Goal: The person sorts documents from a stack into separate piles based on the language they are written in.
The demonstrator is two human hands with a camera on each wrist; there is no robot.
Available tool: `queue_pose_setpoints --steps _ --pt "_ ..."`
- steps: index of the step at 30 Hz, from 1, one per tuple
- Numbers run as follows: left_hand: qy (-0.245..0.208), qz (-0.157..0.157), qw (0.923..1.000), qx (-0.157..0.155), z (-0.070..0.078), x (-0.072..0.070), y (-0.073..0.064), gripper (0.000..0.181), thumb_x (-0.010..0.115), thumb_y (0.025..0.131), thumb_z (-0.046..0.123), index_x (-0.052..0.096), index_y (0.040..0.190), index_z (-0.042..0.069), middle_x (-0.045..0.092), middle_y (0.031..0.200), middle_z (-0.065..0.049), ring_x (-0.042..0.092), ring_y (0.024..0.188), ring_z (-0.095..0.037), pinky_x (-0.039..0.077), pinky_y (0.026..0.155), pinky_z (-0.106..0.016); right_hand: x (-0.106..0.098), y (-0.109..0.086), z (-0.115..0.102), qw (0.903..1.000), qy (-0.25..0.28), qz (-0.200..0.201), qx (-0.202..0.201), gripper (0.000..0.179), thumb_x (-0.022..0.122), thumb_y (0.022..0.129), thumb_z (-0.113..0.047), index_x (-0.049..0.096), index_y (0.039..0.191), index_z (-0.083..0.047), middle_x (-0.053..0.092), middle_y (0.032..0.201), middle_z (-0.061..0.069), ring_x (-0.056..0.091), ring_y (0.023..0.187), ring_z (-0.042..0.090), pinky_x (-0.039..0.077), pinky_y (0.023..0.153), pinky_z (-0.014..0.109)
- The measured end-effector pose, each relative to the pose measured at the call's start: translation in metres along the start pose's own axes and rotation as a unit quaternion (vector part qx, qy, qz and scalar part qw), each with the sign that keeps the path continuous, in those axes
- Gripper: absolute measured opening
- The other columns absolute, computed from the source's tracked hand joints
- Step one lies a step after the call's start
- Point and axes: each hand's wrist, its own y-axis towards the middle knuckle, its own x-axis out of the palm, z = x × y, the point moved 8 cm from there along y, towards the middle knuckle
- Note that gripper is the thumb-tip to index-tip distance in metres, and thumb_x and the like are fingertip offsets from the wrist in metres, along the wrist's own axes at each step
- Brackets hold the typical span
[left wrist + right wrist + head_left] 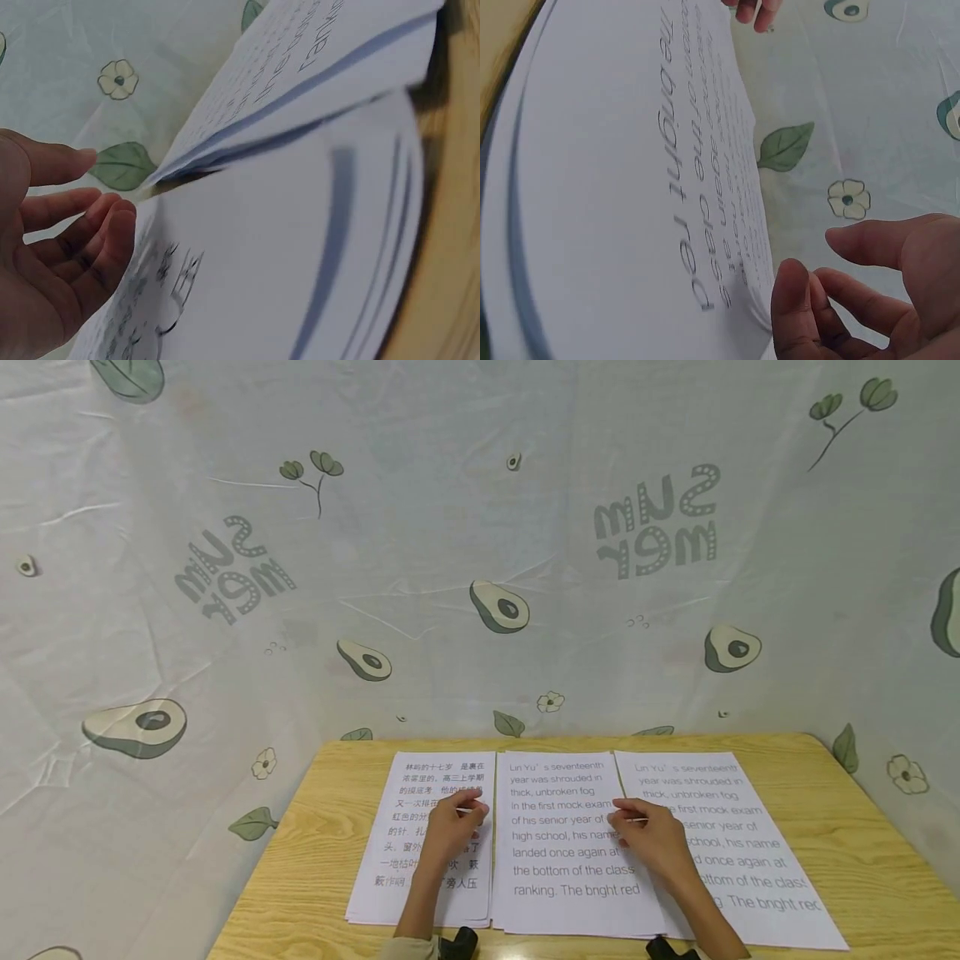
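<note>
Left paper stack (390, 847), middle stack (562, 860) and right stack (757, 856) lie side by side near the far edge of the desk (288, 860) — apparently to keep every page readable. Left hand (452, 828) and right hand (654, 837) hang above, each grip empty, thumb parted from fingers.

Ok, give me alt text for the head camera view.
A person's left hand and right hand, both empty, are over printed pages lying side by side on a wood-grain table: Chinese at left, English in the middle and at right. Behind is an avocado-patterned backdrop.
</note>
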Motion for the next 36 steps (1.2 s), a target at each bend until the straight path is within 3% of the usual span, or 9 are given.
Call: queue_pose_setpoints --steps 7,12,18,26,36 --pt "-0.014 -0.002 0.9999 -0.005 0.003 0.017 0.000 0.039 0.076 0.097 0.016 0.073 0.133 0.002 0.072 0.104 -0.008 0.069 0.080 -0.013 0.059 0.065 -0.025 -0.018 0.001 0.011 0.9988 -0.046 0.012 0.009 0.045 0.073 0.099 -0.021 0.068 0.137 0.004 0.076 0.114 0.017 0.073 0.078 0.012 0.055 0.064 0.022" --pt "0.014 0.006 0.9998 -0.015 0.002 0.023 -0.001 0.040 0.076 0.097 0.019 0.073 0.134 0.004 0.072 0.104 -0.005 0.067 0.080 -0.012 0.058 0.065 -0.024 -0.023 0.002 0.016 0.9970 -0.075 0.004 0.016 0.048 0.071 0.099 -0.023 0.067 0.137 0.006 0.074 0.114 0.018 0.070 0.082 0.012 0.053 0.063 0.023" --pt "0.055 0.012 0.9983 -0.011 0.001 0.026 -0.001 0.039 0.076 0.098 0.020 0.073 0.133 0.003 0.070 0.100 -0.002 0.064 0.079 -0.012 0.053 0.063 -0.022 -0.023 0.004 0.018 0.9943 -0.106 -0.006 0.008 0.047 0.072 0.096 -0.022 0.069 0.132 0.009 0.076 0.106 0.015 0.070 0.085 0.017 0.052 0.064 0.026" --pt "0.076 0.007 0.9971 -0.002 0.001 0.030 -0.001 0.037 0.076 0.097 0.018 0.075 0.130 0.003 0.067 0.095 0.001 0.061 0.079 -0.012 0.051 0.061 -0.020 -0.015 0.005 0.015 0.9907 -0.133 -0.023 -0.010 0.042 0.075 0.094 -0.020 0.073 0.126 0.008 0.078 0.098 0.008 0.074 0.092 0.025 0.053 0.072 0.032" --pt "0.089 0.010 0.9959 0.009 0.005 0.030 -0.003 0.035 0.078 0.095 0.014 0.076 0.127 0.002 0.067 0.094 0.000 0.058 0.078 -0.011 0.048 0.060 -0.019 -0.008 0.003 0.011 0.9904 -0.135 -0.016 -0.022 0.040 0.076 0.092 -0.015 0.075 0.124 0.008 0.077 0.096 0.006 0.074 0.090 0.021 0.051 0.072 0.031"
